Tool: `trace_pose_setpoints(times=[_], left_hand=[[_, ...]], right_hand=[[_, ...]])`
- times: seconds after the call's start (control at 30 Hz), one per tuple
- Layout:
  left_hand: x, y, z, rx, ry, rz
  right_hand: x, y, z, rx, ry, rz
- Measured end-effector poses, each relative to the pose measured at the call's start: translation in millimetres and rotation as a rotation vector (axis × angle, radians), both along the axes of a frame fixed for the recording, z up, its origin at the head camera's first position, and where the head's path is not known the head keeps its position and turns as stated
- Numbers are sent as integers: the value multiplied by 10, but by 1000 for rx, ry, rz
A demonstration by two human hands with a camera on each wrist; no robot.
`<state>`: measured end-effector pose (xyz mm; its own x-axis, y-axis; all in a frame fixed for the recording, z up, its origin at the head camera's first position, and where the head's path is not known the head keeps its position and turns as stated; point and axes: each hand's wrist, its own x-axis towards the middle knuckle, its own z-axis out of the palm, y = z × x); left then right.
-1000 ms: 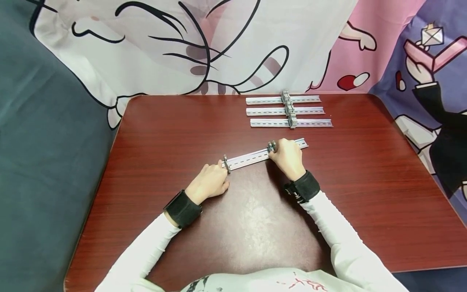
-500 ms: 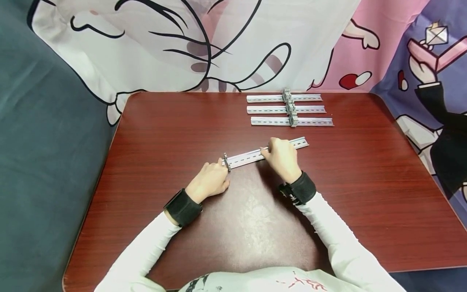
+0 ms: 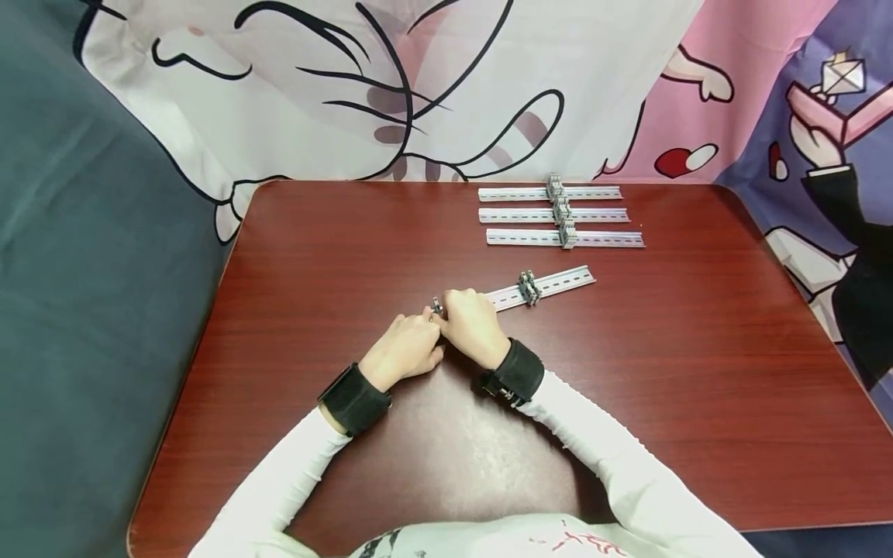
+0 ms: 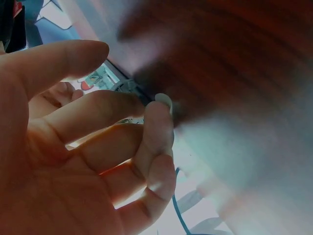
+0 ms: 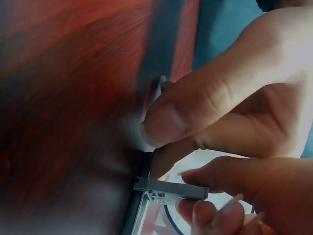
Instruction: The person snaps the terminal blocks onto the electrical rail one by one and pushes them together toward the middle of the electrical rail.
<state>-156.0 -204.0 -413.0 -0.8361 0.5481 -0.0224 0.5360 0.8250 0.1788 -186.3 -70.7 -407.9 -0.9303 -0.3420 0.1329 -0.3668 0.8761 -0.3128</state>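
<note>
A slotted metal DIN rail (image 3: 568,280) lies slanted on the table. My left hand (image 3: 403,349) is at its left end; the index finger reaches the rail end, while the thumb stands apart in the left wrist view. Beside it, my right hand (image 3: 476,327) pinches a thin grey terminal block (image 5: 171,188) near that end, thumb on one side and fingertips on the other. The hands partly hide this block and the rail's left part. Farther right along the rail sits a pair of grey terminal blocks (image 3: 529,287), touched by neither hand.
Three similar rails lie in parallel at the back: a far rail (image 3: 512,194), a middle rail (image 3: 512,215) and a near rail (image 3: 523,237). Grey blocks (image 3: 561,211) sit near their middles. A patterned curtain (image 3: 314,139) hangs behind the table (image 3: 335,240).
My right hand has moved left along the rail, from the pair of blocks to the single block near the left end, uncovering the pair. My left hand has stayed at the rail's end.
</note>
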Motion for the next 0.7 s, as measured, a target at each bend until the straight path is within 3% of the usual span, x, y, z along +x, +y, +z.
trace_pose_setpoints(times=[0.5,0.7], left_hand=[[0,26,45,-16,-31,7],[7,8,39,-8,-10,-4]], right_hand=[[-36,58,3,18,50,-17],[-69,162,-9,8,59,-37]])
